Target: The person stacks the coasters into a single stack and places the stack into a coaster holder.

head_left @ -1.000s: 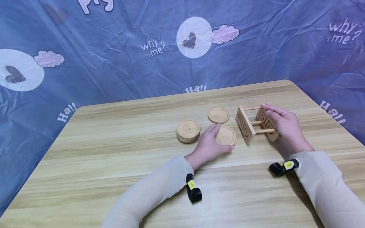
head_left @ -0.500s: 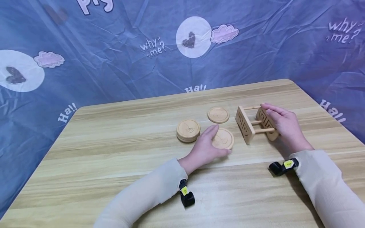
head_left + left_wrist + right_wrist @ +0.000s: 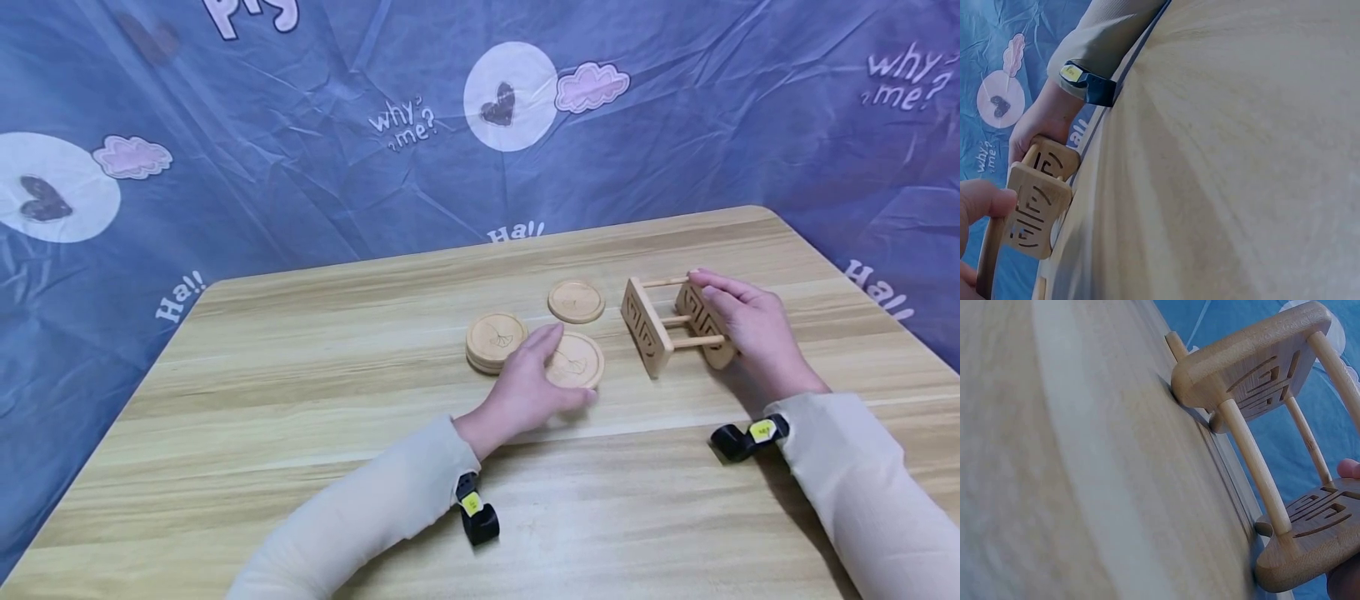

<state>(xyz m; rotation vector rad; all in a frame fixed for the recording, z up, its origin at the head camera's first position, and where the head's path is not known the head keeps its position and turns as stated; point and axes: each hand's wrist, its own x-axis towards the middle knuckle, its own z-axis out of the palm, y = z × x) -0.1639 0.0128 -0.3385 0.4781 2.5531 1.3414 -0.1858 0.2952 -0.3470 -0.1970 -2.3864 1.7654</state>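
Note:
A round wooden coaster with an engraved leaf is pinched between the thumb and fingers of my left hand. The left wrist view shows that coaster edge-on, clear of the table. Just left of it sits a short stack of matching coasters, and one flat coaster lies behind. My right hand grips the right side panel of a wooden coaster rack. Two cut-out panels joined by dowels form the rack; the right wrist view shows its dowels from close by. No coaster is visible in it.
The wood-grain table stretches well to the left and in front of the hands. Its back edge meets a blue printed cloth. Each sleeve carries a black wrist strap, such as the left strap.
My left hand has moved left and slightly toward me, carrying the coaster away from the rack and closer to the stack. The right hand and the rack stay in place.

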